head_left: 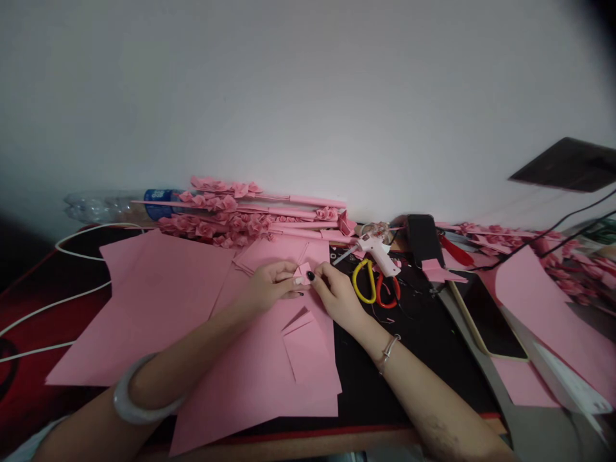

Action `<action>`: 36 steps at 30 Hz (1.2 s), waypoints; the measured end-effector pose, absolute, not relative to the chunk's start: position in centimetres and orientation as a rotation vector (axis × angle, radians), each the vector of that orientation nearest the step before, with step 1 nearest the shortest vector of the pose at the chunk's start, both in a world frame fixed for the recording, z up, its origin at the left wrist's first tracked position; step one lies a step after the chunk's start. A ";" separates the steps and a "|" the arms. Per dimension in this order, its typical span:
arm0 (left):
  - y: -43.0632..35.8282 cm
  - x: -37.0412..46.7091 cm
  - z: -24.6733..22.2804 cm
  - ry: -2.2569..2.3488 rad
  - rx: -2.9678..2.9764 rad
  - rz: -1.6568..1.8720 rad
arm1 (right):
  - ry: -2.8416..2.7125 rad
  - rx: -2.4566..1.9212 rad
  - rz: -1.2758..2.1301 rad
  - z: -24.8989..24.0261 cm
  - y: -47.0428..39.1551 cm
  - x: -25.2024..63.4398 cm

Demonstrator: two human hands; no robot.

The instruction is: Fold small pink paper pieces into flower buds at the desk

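Note:
Between my two hands is a small folded piece of pink paper (303, 272), held above the pink sheets (240, 378). My left hand (276, 285) pinches its left side between thumb and fingers. At its right side, my right hand (332, 289) grips it with thumb and bent fingers. Just below my hands, a folded pink paper square (308, 346) lies on the sheets. More large pink sheets (168, 282) spread out to the left.
Pink paper flowers (245, 224) and a plastic bottle (110, 206) lie along the wall. Right of my hands are a white glue gun (378, 251), scissors with yellow and red handles (364, 282), a black box (423, 239) and a phone (488, 314). White cables curve at the left.

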State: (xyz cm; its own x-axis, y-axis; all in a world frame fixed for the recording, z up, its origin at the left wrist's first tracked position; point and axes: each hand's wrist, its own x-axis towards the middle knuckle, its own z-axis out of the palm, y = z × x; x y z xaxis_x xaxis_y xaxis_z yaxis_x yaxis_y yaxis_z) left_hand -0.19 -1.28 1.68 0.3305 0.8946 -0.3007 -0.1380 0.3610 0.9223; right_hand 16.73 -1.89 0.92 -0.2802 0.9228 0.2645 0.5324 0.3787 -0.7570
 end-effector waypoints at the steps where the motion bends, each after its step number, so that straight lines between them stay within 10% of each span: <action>1: -1.3 -0.2 1.6 0.985 0.945 0.849 | -1.934 -1.252 0.714 0.9 -1.9 16.7; 36: -1.4 0.1 1.6 0.914 1.085 0.878 | -1.956 -1.136 0.589 1.0 -1.6 17.3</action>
State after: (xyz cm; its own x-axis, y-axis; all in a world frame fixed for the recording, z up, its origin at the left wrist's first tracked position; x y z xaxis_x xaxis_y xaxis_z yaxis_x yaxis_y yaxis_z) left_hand 0.12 -1.38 1.57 0.3665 0.9147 -0.1700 -0.1327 0.2322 0.9636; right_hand 17.33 -1.56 0.99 -0.2934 0.8704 0.3954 0.5077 0.4923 -0.7070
